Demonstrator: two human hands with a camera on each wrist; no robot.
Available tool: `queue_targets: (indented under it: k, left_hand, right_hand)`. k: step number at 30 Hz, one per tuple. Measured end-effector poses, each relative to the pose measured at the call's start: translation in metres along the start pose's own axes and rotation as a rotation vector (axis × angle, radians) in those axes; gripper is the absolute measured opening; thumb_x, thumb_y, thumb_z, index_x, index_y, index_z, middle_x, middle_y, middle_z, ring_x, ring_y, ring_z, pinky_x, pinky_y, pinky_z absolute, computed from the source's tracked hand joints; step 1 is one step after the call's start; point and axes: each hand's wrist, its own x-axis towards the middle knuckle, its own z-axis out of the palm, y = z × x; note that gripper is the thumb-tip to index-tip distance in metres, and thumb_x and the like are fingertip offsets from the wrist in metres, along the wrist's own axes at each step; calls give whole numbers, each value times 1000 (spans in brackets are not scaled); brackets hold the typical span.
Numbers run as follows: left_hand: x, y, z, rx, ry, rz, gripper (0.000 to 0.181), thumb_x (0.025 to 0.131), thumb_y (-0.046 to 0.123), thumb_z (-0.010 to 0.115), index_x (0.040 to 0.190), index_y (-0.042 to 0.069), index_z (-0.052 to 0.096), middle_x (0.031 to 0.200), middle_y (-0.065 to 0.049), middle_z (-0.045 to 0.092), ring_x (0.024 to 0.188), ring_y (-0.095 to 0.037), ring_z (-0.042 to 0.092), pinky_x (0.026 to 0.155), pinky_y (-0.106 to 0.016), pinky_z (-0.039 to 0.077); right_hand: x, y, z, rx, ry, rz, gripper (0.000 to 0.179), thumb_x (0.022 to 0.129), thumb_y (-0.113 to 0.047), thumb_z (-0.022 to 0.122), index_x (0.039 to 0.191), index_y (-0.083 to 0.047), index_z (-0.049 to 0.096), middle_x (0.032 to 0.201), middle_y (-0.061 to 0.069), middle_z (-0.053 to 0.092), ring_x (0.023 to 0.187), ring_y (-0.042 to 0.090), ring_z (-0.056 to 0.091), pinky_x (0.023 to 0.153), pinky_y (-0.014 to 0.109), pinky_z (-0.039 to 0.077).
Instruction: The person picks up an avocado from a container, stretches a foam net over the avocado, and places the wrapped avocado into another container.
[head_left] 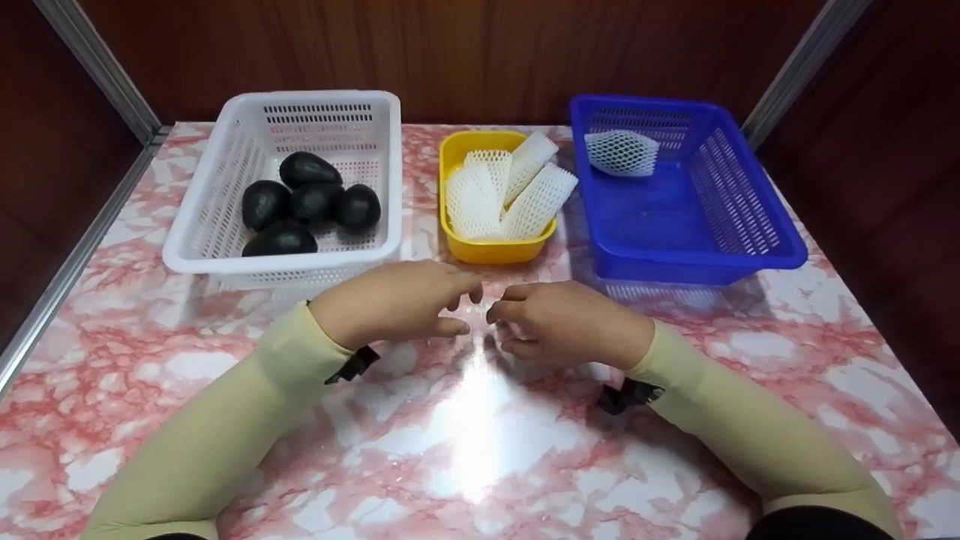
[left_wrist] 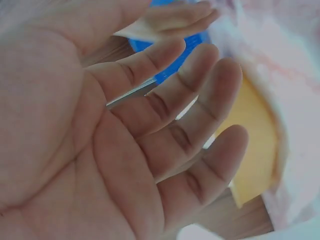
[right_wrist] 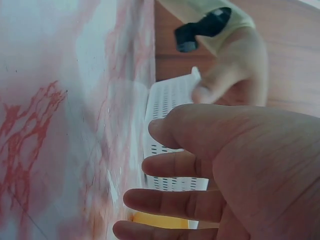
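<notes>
1. The left hand is relaxed and empty, its fingers slightly bent and thumb apart from them.
2. The right hand, also empty, faces it with loosely bent fingers; the two sets of fingertips are near each other over the marbled table.
3. Just beyond them stands the yellow bin, holding white foam nets.
4. Five dark avocados lie in the white basket at left.
5. At right, the blue basket holds one netted piece.
</notes>
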Motion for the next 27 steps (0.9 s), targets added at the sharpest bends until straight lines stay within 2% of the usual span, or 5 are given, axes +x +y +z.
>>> queue_targets:
  k: [8, 15, 19, 23, 27]
  left_hand:
    - [-7, -16, -49, -32, 31, -9, 33, 106, 29, 71, 134, 11, 69, 124, -11, 78, 114, -30, 74, 100, -50, 61]
    - [-16, -44, -109, -22, 32, -172, 40, 111, 38, 63, 145, 16, 62, 136, -11, 71, 113, -31, 71, 103, -54, 58]
    - [-11, -70, -137, 25, 55, -237, 43, 111, 40, 59, 146, 15, 63, 139, -14, 70, 118, -32, 66, 106, -55, 54]
    - [0, -100, -150, 64, 70, -303, 47, 109, 39, 58, 147, 13, 63, 143, -16, 69, 118, -33, 62, 106, -56, 52]
    - [6, -128, -149, 50, 76, -409, 53, 109, 38, 57, 153, 9, 60, 158, -22, 59, 130, -39, 56, 116, -64, 47]
  right_hand:
    - [2, -3, 3, 23, -28, -5, 30, 100, -28, 75, 127, -14, 76, 115, 6, 78, 92, 24, 78, 77, 44, 65]
    - [3, -4, 3, 44, -54, 11, 30, 101, -29, 74, 127, -15, 75, 113, 5, 77, 90, 22, 76, 75, 43, 64]
    - [2, -3, 1, 34, -49, 12, 30, 100, -29, 75, 126, -15, 75, 114, 4, 77, 90, 22, 76, 74, 44, 64]
    - [1, -2, 3, 31, -34, 5, 28, 99, -28, 76, 123, -15, 76, 112, 4, 77, 86, 22, 75, 73, 45, 63]
    - [2, -3, 3, 42, -39, 6, 26, 100, -28, 75, 122, -15, 76, 111, 4, 77, 86, 22, 74, 74, 45, 63]
